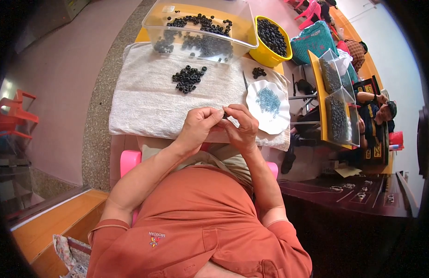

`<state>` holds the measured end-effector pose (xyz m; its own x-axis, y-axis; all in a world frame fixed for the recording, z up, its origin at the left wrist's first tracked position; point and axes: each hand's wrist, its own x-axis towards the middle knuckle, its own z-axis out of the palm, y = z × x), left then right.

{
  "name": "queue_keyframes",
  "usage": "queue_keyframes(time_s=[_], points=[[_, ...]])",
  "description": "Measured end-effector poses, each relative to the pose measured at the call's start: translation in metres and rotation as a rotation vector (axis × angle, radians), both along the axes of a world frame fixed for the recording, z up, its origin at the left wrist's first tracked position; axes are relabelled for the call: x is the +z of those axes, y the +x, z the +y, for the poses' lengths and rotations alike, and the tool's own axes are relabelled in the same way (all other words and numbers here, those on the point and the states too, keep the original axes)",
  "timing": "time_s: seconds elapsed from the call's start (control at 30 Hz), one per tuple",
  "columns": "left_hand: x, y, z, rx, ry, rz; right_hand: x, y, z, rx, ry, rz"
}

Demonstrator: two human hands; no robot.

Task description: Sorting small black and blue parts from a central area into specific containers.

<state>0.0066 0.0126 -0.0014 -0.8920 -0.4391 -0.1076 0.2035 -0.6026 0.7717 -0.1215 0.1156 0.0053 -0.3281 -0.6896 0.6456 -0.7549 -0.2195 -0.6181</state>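
Note:
My left hand (196, 127) and my right hand (243, 128) meet over the near edge of a white towel (145, 99). Their fingertips pinch a small black part (225, 115) between them, mostly covered by the fingers. Beyond them lies a loose pile of black ring-shaped parts (187, 79). To the right of my right hand sits a white wavy-rimmed plate (280, 124) bearing many tiny pale-blue pieces (269, 102). A thin dark pointed tool (245, 79) rests by the plate's left rim, and a smaller cluster of black parts (259, 72) is just past it.
A clear plastic bin (200, 42) holding black parts stands at the table's far side, beside a yellow tub (265, 57) full of them. At right are a teal bag (311, 41), another table with clear boxes (336, 116), and people seated. A red chair (15, 116) stands far left.

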Motion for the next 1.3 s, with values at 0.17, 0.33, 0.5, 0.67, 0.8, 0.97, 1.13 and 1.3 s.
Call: queue_keyframes(time_s=[0.17, 0.33, 0.5, 0.67, 0.8, 0.97, 1.13, 1.3], points=[[0.004, 0.001, 0.001, 0.015, -0.037, -0.017, 0.003, 0.002, -0.001, -0.031, 0.006, 0.054], [0.004, -0.001, 0.003, 0.029, -0.048, -0.016, 0.004, 0.002, -0.001, -0.037, -0.022, 0.082], [0.006, 0.0, -0.002, 0.012, 0.046, -0.059, 0.007, 0.004, -0.002, -0.008, 0.047, 0.049], [0.005, -0.001, -0.004, 0.024, 0.057, -0.054, 0.01, 0.0, 0.001, 0.073, 0.119, -0.18], [0.002, -0.001, -0.006, 0.041, 0.048, -0.064, -0.003, -0.007, 0.004, 0.141, 0.175, -0.454], [0.009, -0.001, -0.006, 0.113, 0.02, -0.072, -0.002, -0.004, 0.002, 0.136, 0.17, -0.493], [0.004, -0.003, -0.008, 0.147, -0.233, -0.099, 0.0, -0.004, 0.001, 0.126, 0.139, -0.587], [0.007, -0.002, -0.008, 0.198, -0.553, -0.128, -0.002, -0.003, 0.001, 0.142, 0.108, -0.915]])
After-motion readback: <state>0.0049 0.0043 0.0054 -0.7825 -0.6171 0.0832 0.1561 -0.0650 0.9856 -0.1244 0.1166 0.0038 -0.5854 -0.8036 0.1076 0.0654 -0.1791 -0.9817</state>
